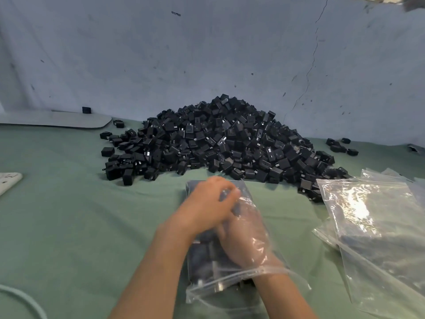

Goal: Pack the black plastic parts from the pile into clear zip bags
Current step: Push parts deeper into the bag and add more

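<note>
Gripping the far end of a clear zip bag point(207, 286) from above, the left hand point(204, 203) is curling its fingers down into the plastic, though blur is hiding how tight the hold is. The right hand point(243, 242) is reaching inside the bag through its open mouth, with the wrist at the zip strip. Its fingertips are lying under the left hand, so I cannot tell whether it is holding anything. Some black parts point(197, 256) are sitting inside the bag, showing dark through the plastic along its left side. The bag is lying on the green cloth point(69, 226) in the middle of the view, its mouth pointing toward 6 o'clock. The pile point(218, 143) of black parts is sitting just beyond it at 12 o'clock, backing onto a blue-grey sheet point(207, 54). A stack of spare bags point(379, 226) is lying at 3 o'clock, its far corner touching the pile's edge. A white power strip point(9, 180) is peeking in at 9 o'clock, and a pale cable point(20, 298) is curving at 8 o'clock.
</note>
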The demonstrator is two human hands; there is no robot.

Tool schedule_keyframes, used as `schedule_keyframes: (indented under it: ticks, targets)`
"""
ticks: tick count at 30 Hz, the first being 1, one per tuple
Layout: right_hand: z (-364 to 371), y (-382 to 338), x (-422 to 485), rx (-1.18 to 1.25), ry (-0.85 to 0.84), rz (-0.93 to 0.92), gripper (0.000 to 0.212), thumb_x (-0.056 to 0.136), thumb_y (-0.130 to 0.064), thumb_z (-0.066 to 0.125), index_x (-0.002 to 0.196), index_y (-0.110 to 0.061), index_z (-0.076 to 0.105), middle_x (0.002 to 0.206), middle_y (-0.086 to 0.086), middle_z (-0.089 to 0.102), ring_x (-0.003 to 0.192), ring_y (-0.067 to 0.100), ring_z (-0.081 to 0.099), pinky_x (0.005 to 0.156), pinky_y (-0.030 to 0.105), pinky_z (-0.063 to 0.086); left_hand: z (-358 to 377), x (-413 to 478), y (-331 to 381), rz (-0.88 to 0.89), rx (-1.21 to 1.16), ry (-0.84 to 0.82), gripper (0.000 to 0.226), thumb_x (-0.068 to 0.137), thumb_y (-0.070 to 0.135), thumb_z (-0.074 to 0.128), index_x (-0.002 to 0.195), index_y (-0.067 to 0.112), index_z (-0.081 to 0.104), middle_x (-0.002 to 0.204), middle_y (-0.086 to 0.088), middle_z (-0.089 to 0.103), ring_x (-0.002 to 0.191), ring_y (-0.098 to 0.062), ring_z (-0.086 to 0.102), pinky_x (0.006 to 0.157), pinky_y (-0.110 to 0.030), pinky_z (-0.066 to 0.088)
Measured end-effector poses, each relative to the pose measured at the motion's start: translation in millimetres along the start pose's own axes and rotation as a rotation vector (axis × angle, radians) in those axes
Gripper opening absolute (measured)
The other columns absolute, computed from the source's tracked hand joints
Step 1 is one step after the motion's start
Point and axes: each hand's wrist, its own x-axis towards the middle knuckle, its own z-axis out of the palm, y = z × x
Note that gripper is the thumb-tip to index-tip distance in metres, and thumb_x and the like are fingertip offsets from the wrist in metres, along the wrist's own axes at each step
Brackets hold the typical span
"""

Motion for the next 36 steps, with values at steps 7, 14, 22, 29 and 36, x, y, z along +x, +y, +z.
schedule_keyframes:
  ticks: [7,14,22,29,36]
  targets:
    - [13,3,15,0.052,-0.024,-0.013,0.038,0.098,-0.046,0.029,0.130,-0.034,0.048,0.131,0.002,0.055,0.125,0.023,0.044,0.108,0.040,0.032,42,32,-60,-0.174,0.199,0.103,0.040,0.101,0.035,0.030,0.139,0.033,0.043,0.153,0.015,0.027,0.144,-0.018,0.010,0.117,-0.047,0.009]
    - [17,6,12,0.139,0.004,-0.021,0.037,0.099,-0.046,0.032,0.133,-0.034,0.042,0.127,-0.003,0.061,0.137,0.016,0.034,0.114,0.043,0.022,43,30,-61,-0.161,0.160,0.129,0.040,0.101,0.033,0.031,0.140,0.032,0.043,0.153,0.015,0.028,0.144,-0.016,0.010,0.117,-0.047,0.010]
    - [24,10,18,0.201,-0.004,-0.016,0.039,0.098,-0.045,0.037,0.130,-0.028,0.047,0.137,0.007,0.053,0.133,0.021,0.038,0.111,0.040,0.029,42,30,-62,-0.158,0.119,0.156,0.040,0.101,0.029,0.035,0.140,0.025,0.043,0.152,0.012,0.031,0.144,-0.015,0.010,0.118,-0.043,0.010]
    - [24,10,18,0.192,0.074,-0.028,0.033,0.095,-0.045,0.039,0.121,-0.031,0.054,0.125,-0.002,0.058,0.126,0.020,0.042,0.109,0.042,0.029,44,30,-65,-0.134,0.049,0.167,0.043,0.100,0.024,0.038,0.143,0.018,0.039,0.152,0.009,0.031,0.144,-0.013,0.006,0.115,-0.029,0.010]
    - [29,11,18,0.200,0.049,-0.010,0.037,0.097,-0.046,0.038,0.131,-0.034,0.046,0.147,0.002,0.041,0.141,0.016,0.024,0.116,0.043,0.016,45,31,-66,-0.111,0.045,0.173,0.040,0.100,0.022,0.037,0.137,0.027,0.047,0.152,0.007,0.031,0.144,-0.017,0.007,0.115,-0.031,0.008]
